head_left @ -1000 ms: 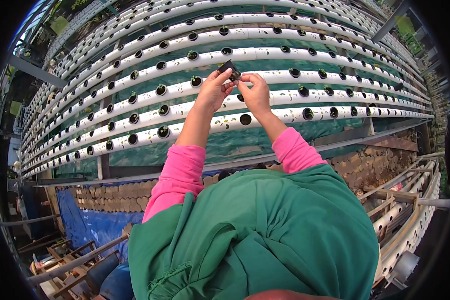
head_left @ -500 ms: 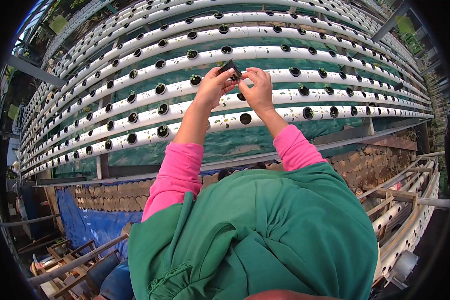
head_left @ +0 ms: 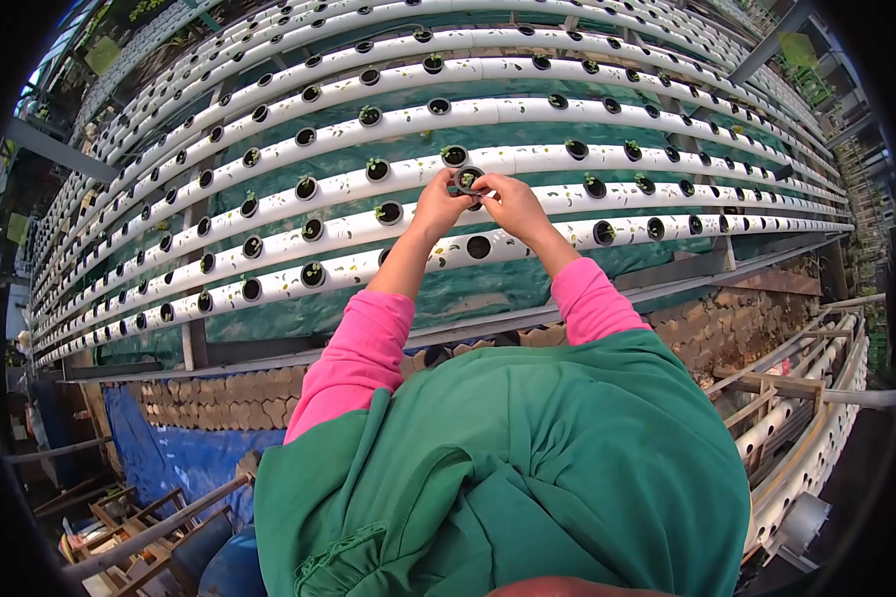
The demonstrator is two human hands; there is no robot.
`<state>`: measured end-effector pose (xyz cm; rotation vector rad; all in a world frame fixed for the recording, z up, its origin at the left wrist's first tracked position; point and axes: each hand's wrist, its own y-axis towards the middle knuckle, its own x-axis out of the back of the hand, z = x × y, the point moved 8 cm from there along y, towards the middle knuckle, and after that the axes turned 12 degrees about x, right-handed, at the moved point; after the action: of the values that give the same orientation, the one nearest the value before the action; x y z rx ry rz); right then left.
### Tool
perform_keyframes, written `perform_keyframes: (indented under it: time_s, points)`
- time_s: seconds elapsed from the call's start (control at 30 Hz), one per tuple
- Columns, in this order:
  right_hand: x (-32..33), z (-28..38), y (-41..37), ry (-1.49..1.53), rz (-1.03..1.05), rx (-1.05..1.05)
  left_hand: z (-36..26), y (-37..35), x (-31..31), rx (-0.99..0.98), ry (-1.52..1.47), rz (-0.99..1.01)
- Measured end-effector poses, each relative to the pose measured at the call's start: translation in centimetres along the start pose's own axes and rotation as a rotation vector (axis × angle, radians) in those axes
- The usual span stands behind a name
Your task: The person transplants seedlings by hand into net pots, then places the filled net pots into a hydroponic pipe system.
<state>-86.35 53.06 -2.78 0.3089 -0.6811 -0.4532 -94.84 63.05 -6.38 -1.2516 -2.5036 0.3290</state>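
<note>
A small black net pot (head_left: 469,186) with a green seedling (head_left: 467,179) in it is held upright above the white pipes. My left hand (head_left: 440,207) grips the pot from the left side. On its right rim, the thumb and fingers of my right hand (head_left: 513,207) are pinched together, close to the seedling. Behind the pot, another potted seedling (head_left: 454,155) sits in a pipe hole. Below my hands, the nearest white pipe (head_left: 423,257) has a dark round hole (head_left: 479,247) with no plant showing in it.
Rows of white pipes (head_left: 408,121) with potted seedlings and scattered leaf bits stretch ahead over green sheeting (head_left: 468,284). A metal rail (head_left: 627,296) runs along the front. A blue tarp (head_left: 169,458) lies lower left, and a rack of pipes (head_left: 796,438) stands lower right.
The pot has turned from tipped sideways to upright, its seedling now visible from above. My hands have come down slightly and closer together, and the view has shifted a little.
</note>
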Motion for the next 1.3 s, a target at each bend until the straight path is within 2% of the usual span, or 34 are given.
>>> perform_keyframes:
  time_s: [0.07,0.17,0.27,0.47,0.57,0.8,0.97,1.1,1.3]
  points:
    - [-0.3,-1.8,-0.7,-0.079,0.015,-0.138,1.4,0.6,-0.6,0.024,0.121,0.028]
    - [-0.9,-3.5,-1.3,-0.164,0.01,-0.138,3.9,2.0,-0.4,0.052,0.185,0.007]
    - [-2.3,-5.8,-1.9,-0.172,0.069,-0.155,3.8,1.2,0.0,0.079,0.121,-0.004]
    - [-2.3,-3.8,-1.6,-0.349,0.147,-0.149,3.7,0.1,1.0,0.109,0.05,0.013]
    - [-1.7,-3.7,-1.4,-0.33,0.127,-0.214,3.0,-0.8,2.2,0.098,0.025,0.006]
    - [-1.3,-0.4,-0.3,-0.243,0.034,-0.174,2.5,-3.5,7.9,0.062,-0.125,-0.09]
    - [-3.4,0.5,0.1,-0.146,-0.011,-0.152,4.6,-5.0,13.0,0.054,-0.188,-0.16]
    - [-5.3,2.6,0.5,-0.111,0.031,-0.176,6.3,-6.4,16.6,0.069,-0.23,-0.238]
    - [-6.9,2.7,1.1,-0.058,0.109,-0.161,7.9,-8.2,18.3,0.104,-0.324,-0.309]
